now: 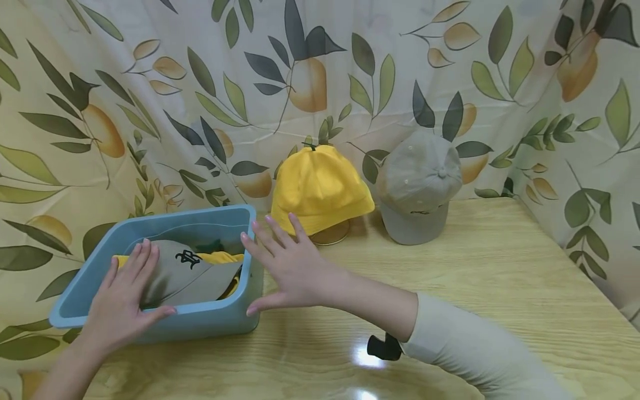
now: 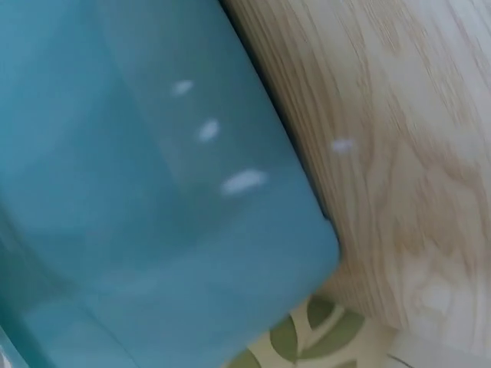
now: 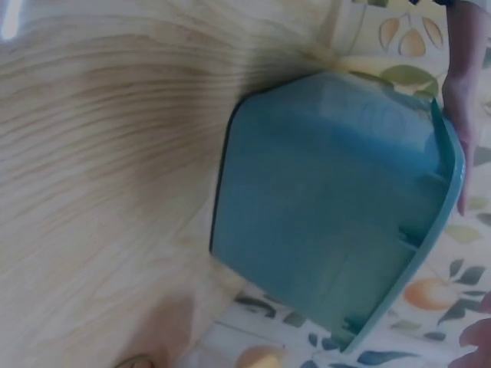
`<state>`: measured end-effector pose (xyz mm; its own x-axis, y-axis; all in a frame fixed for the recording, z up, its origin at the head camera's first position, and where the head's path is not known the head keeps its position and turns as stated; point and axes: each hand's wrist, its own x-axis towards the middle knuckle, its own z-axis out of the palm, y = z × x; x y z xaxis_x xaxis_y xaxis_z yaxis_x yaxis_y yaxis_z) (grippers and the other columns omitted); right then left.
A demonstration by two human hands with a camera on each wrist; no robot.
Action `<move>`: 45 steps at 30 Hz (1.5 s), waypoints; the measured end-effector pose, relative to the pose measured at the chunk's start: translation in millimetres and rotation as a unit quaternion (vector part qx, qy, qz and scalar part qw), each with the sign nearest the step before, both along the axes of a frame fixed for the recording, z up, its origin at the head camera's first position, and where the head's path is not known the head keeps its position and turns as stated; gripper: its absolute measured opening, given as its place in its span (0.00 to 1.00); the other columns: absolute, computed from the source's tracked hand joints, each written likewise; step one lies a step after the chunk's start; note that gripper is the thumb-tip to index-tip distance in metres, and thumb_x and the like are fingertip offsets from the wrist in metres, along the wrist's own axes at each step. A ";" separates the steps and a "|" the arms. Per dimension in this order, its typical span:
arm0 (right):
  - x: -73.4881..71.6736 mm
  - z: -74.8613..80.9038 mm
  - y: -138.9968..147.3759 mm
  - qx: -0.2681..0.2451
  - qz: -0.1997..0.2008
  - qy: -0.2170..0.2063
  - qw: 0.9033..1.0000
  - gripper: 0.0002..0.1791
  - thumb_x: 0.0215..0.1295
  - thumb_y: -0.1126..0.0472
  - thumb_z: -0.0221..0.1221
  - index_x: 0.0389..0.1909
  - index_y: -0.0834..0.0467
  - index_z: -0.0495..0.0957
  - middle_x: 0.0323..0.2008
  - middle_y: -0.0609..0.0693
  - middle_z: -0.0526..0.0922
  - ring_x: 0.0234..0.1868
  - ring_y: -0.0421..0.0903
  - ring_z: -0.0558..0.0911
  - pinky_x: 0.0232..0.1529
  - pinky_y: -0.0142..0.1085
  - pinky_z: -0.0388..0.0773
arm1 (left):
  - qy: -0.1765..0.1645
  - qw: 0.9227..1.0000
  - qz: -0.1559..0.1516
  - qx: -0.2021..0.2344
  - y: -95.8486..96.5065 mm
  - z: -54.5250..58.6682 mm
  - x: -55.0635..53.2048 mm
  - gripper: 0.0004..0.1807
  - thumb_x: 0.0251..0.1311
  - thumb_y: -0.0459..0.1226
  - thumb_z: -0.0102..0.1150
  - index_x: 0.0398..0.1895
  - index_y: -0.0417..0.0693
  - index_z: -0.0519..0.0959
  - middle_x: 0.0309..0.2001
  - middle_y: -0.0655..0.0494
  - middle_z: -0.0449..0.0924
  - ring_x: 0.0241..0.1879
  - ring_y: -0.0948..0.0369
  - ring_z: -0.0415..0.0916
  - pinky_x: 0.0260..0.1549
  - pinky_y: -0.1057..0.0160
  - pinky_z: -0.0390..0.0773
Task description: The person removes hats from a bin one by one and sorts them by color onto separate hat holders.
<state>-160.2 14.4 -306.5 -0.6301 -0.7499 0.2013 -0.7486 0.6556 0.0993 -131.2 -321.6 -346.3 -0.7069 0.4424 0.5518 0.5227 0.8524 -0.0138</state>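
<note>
A light blue plastic bin [image 1: 200, 325] stands at the left, holding a grey cap [image 1: 200, 280] with a black embroidered mark and some yellow cloth [image 1: 220, 257] behind it. My left hand [image 1: 120, 303] reaches over the bin's front rim, its straight fingers on the left side of that cap. Beside the bin's right rim, my right hand [image 1: 297, 269] spreads its fingers and holds nothing. Just beyond those fingertips is a yellow bucket hat [image 1: 320, 183]. Both wrist views show mostly the bin's outer wall [image 2: 192, 253]; fingers of the right hand edge into the right wrist view.
Another grey cap [image 1: 422, 172] is propped up at the back, right of the yellow hat. A round base [image 1: 332, 233] shows under the yellow hat. Leaf-and-fruit patterned cloth [image 1: 200, 55] hangs behind the wooden table [image 1: 475, 266].
</note>
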 end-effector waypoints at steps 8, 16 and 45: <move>-5.7 -17.1 -20.9 0.015 0.000 -0.012 1.000 0.61 0.51 0.18 0.39 0.75 0.53 0.34 0.75 0.53 0.33 0.74 0.54 0.33 0.68 0.59 0.27 | -0.024 1.000 0.015 0.009 -31.9 -0.8 5.4 0.52 0.57 0.72 0.33 0.75 0.46 0.46 0.75 0.62 0.37 0.74 0.65 0.34 0.71 0.52 0.33; -6.9 -33.4 -39.6 -0.001 -0.018 -0.071 0.997 0.61 0.53 0.18 0.37 0.74 0.57 0.31 0.73 0.56 0.27 0.74 0.52 0.31 0.68 0.58 0.26 | -0.032 0.999 0.037 0.007 -61.5 -6.7 9.7 0.45 0.60 0.68 0.39 0.74 0.54 0.50 0.74 0.71 0.39 0.73 0.69 0.35 0.71 0.50 0.37; 5.2 -35.1 -88.1 0.023 -0.080 -0.033 0.996 0.65 0.48 0.15 0.31 0.72 0.64 0.48 0.73 0.61 0.46 0.74 0.54 0.46 0.72 0.43 0.46 | -0.101 0.992 0.064 -0.049 -119.3 -20.4 15.2 0.48 0.61 0.60 0.49 0.75 0.49 0.40 0.74 0.63 0.31 0.73 0.60 0.23 0.65 0.37 0.25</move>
<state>-155.1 -73.7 -341.6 -0.7524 -0.6468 0.1243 -0.6413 0.7625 0.0857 -116.1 -440.9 -366.6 -0.8527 0.3859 0.3522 0.4101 0.9120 -0.0063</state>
